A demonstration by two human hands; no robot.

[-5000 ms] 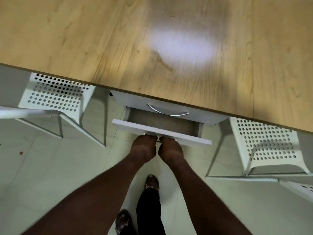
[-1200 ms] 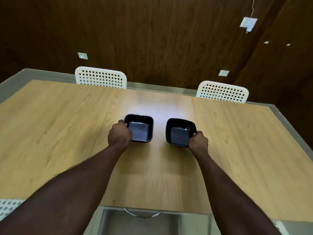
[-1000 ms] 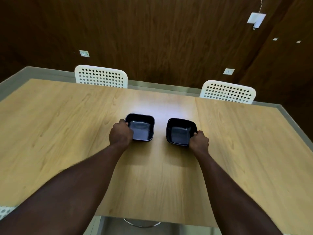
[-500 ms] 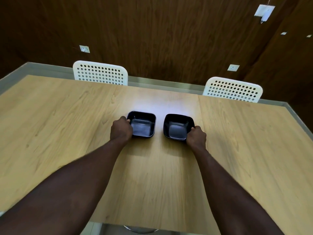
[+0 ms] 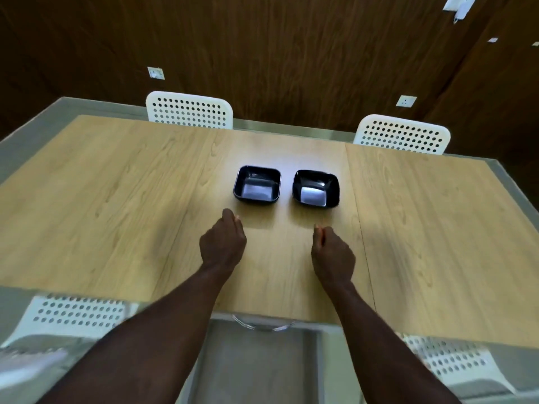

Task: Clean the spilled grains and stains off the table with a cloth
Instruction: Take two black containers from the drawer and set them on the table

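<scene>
Lengthwise, the wooden table [image 5: 116,214] runs left to right beneath both hands, its long axis crossing the line of the forearms. Its near edge passes under the forearms behind the wrists, and its far edge lies well beyond the fingertips. A wide stretch of wood reaches outward from the left hand [image 5: 223,243] to the table's left end, and another from the right hand [image 5: 332,252] to the right end, with a seam in the top running front to back just outside the right hand. A narrower strip of wood lies between the two hands. Ahead of them stand two square black bowls side by side, apart from each other: the left bowl [image 5: 256,189] is near the left hand's knuckles and slightly inward, and the right bowl [image 5: 316,192] is near the right hand's fingertips. Neither bowl is touched. Both hands are relaxed, fingers loosely curled with thumbs forward, gripping nothing; whether they rest on the wood or hover over it cannot be told. Below the near edge, between the forearms, a drawer [image 5: 256,360] stands pulled out. White perforated chairs [image 5: 189,110] stand beyond the far edge and outside each arm.
</scene>
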